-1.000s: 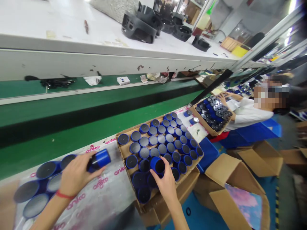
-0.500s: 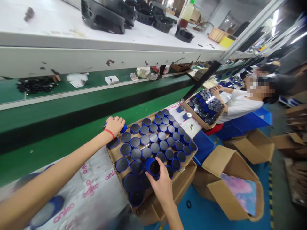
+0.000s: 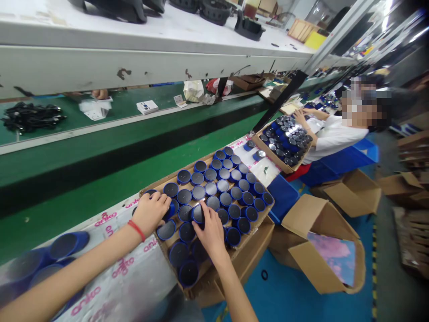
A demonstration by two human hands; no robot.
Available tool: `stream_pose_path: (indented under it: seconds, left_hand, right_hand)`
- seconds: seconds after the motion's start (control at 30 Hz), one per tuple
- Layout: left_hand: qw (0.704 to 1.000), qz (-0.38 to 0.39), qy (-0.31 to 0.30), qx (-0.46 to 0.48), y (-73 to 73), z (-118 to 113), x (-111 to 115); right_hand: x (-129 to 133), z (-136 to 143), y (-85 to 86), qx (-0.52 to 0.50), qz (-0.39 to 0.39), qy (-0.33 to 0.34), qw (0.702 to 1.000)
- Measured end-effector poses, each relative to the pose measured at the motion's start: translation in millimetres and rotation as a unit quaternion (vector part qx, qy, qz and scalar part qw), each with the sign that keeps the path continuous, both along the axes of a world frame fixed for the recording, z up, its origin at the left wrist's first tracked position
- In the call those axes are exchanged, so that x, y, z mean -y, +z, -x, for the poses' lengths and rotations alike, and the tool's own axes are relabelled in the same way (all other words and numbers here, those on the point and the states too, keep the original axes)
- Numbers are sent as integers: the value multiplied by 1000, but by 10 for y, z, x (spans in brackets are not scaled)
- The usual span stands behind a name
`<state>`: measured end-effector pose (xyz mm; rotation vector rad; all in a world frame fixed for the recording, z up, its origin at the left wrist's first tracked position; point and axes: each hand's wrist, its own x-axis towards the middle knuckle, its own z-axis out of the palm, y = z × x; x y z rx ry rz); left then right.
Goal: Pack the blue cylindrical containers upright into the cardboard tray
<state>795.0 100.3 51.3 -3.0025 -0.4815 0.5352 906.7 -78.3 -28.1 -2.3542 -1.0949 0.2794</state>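
Blue cylinders with dark round tops stand in rows in a shallow cardboard tray. My right hand has its thumb and fingers around one blue cylinder among the others. At the tray's left side, my left hand, with a red band on the wrist, is closed over a blue cylinder, its fingers partly covering it. More blue cylinders stand on the plastic-covered surface at the lower left, partly behind my left forearm.
Behind the tray runs a green belt, under a white shelf. A person in a white shirt sits at the right beside another box of cylinders. Open cardboard boxes stand on the blue floor.
My left hand has come back from the belt side to the tray's left edge. My right hand has moved up and left with its cylinder, now among the rows. The view has shifted slightly.
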Motion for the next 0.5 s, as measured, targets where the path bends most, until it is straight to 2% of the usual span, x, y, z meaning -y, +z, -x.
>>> stream_pose_path:
  seconds: [0.13,0.27,0.33,0.4,0.5]
  left_hand:
    - [996,26,-19,81,-123,111,-124]
    - [980,54,-27,191,-386,264,-243]
    - [965,46,-8,257,-506,331,-302]
    - [944,15,44,328,-589,377,-366]
    - [912,-30,106,395,-675,360,-440]
  right_hand:
    - [-175,164,78,32,2,34,999]
    - [-503,414,165,41,-13,155,987]
    - [-687,456,171,48,-11,183,982]
    - [-817,419,159,56,0,173,983]
    - [-878,285,145,66,22,122,990]
